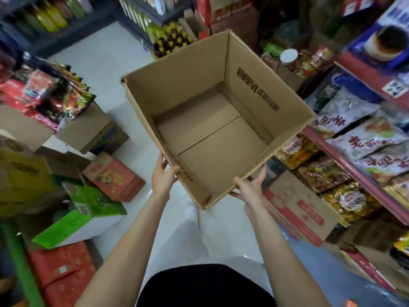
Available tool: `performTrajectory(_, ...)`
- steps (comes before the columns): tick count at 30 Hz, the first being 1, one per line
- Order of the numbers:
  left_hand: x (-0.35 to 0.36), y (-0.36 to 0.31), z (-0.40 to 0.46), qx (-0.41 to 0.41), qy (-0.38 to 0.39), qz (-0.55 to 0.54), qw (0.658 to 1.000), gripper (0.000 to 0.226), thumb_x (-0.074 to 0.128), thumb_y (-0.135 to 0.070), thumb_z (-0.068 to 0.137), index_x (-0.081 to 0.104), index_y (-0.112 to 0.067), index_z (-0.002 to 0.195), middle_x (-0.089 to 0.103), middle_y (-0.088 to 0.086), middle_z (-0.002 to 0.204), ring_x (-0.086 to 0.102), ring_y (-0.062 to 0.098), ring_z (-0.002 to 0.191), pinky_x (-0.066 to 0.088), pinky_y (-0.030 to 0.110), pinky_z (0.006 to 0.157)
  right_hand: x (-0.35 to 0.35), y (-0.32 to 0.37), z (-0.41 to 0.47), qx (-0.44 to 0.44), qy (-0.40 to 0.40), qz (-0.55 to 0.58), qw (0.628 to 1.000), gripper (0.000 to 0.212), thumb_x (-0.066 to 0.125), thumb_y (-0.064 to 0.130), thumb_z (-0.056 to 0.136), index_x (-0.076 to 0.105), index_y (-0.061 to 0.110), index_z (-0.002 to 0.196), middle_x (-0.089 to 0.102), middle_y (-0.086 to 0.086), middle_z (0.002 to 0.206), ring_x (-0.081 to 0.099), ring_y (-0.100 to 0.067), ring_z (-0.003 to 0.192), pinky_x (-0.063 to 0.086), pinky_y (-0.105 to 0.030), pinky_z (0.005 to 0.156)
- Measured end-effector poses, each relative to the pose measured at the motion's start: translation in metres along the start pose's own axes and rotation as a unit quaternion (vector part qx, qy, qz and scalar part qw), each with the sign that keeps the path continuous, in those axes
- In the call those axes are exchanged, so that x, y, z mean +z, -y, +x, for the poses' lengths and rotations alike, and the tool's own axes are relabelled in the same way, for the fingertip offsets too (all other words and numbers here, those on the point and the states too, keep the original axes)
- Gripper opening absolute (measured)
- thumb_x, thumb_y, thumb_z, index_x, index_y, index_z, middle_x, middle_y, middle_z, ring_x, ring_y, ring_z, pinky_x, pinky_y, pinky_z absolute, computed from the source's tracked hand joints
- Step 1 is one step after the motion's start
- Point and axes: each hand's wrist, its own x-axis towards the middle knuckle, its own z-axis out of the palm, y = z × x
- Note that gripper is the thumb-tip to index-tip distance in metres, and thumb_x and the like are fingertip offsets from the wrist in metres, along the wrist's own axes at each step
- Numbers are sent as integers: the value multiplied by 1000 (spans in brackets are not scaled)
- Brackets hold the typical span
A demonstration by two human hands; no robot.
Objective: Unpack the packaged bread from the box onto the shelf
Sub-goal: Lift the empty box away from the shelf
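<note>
Seen from above, looking down a shop aisle with pale tiled floor. Along the right, a red-edged shelf stocked with bagged bread in white, orange and gold packets, lying side by side in rows. At centre, held up in the air over the floor, an open brown cardboard box, tilted with its opening toward the camera, flaps standing up, inside bare down to the seam of its bottom flaps, dark printed lettering on the inner right wall. On the left, stacked cartons: yellow, green, red, and a brown one topped with shiny snack bags. At far top, rows of bottles with yellow caps. Under the box on the right, another carton with red print, standing on the floor below the shelf. Left hand gripping the near left rim of the box, thumb hooked inside over the edge, fingers outside. Right hand clamped on the near right rim in like manner, thumb over the edge, fingers spread beneath. Both forearms bare, reaching forward from a dark top at bottom centre.
</note>
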Motion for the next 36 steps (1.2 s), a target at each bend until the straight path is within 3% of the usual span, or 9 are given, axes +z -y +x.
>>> performTrajectory(4,-15,-64,56,37,30,81,996,74,62,-21,69,39,-47,134,59,-8,126,65,13,98,56,42,83,54,38,18,26,-4,39,999,100,55,-5,86,-7,48,144,52,-1,119,60,-26,110,58,-39,73)
performTrajectory(7,-8,-100,97,40,50,113,991,86,63,-28,64,31,-45,141,55,-11,132,65,7,89,56,44,86,76,63,39,31,-20,60,998,99,54,-7,86,-6,46,145,56,5,101,62,-23,101,57,-32,66)
performTrajectory(12,23,-144,164,35,78,124,989,88,66,-21,67,29,-37,146,53,-11,134,64,6,78,57,45,81,101,104,89,20,-42,80,996,103,58,-5,83,-5,51,144,49,-4,128,59,-28,112,58,-34,71)
performTrajectory(17,82,-200,238,32,114,133,984,92,66,-25,62,29,-35,146,58,-8,127,66,16,89,58,44,77,115,159,172,1,-66,107,992,104,61,-1,80,0,53,144,36,-5,147,54,-32,118,59,-38,70)
performTrajectory(21,134,-253,292,34,134,138,981,99,63,-24,56,27,-31,147,65,-2,106,66,28,86,56,48,82,121,211,235,-13,-82,125,989,104,63,0,78,3,55,142,35,-5,149,52,-33,121,59,-35,63)
performTrajectory(24,165,-291,327,24,151,134,979,103,65,-26,51,28,-28,147,66,-4,91,63,23,74,56,46,83,127,251,270,-25,-117,134,984,103,65,-1,77,6,53,142,33,-3,150,51,-32,122,59,-40,71)
performTrajectory(28,201,-339,367,36,184,181,965,92,65,-31,50,38,-37,138,64,-8,75,58,19,57,48,40,69,137,295,302,-39,-150,164,974,98,61,-6,80,9,49,144,45,-5,138,56,-30,117,59,-41,75)
performTrajectory(32,248,-381,400,56,230,162,958,85,67,-15,64,37,-28,143,67,-7,94,67,26,87,58,40,73,137,335,336,-52,-179,177,966,98,62,-5,81,8,51,142,42,-10,140,54,-33,117,59,-36,68)
performTrajectory(36,300,-413,442,26,297,146,943,96,69,-11,66,24,-31,148,64,-8,117,65,28,100,55,46,85,138,371,374,-56,-242,197,948,98,63,-1,83,6,52,142,45,-12,139,58,-35,111,58,-44,76)
